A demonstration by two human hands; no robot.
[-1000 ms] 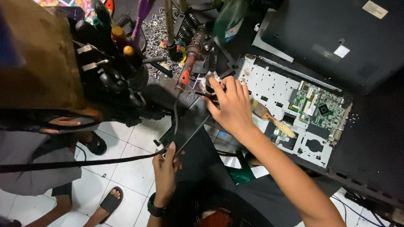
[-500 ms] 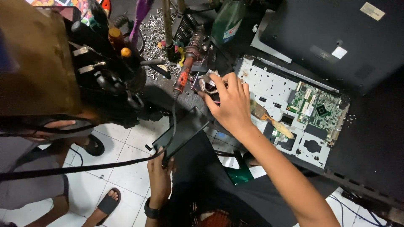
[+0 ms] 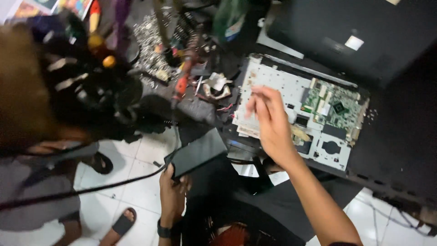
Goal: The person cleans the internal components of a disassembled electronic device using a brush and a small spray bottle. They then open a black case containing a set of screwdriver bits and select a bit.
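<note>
My left hand (image 3: 173,193) grips the lower edge of a flat black rectangular slab (image 3: 198,152) and holds it tilted above the white floor tiles; a black cable (image 3: 91,189) runs from it to the left. Over the opened laptop base (image 3: 273,77), my right hand (image 3: 273,123) hovers with its fingers stretched toward the silver metal plate. I see nothing in it, though it is blurred. The green circuit board (image 3: 334,107) lies just to the right of that hand.
A black laptop lid (image 3: 364,32) lies at the top right. A red-handled tool (image 3: 182,84), loose screws and small parts crowd the top middle. Another person in a grey shirt (image 3: 41,196) and dark sandals (image 3: 123,223) sits at the left, behind a blurred dark rig (image 3: 86,95).
My right hand left the pile of parts by the red-handled tool and moved right over the laptop base. My left hand raised the black slab and tilted it flatter toward me.
</note>
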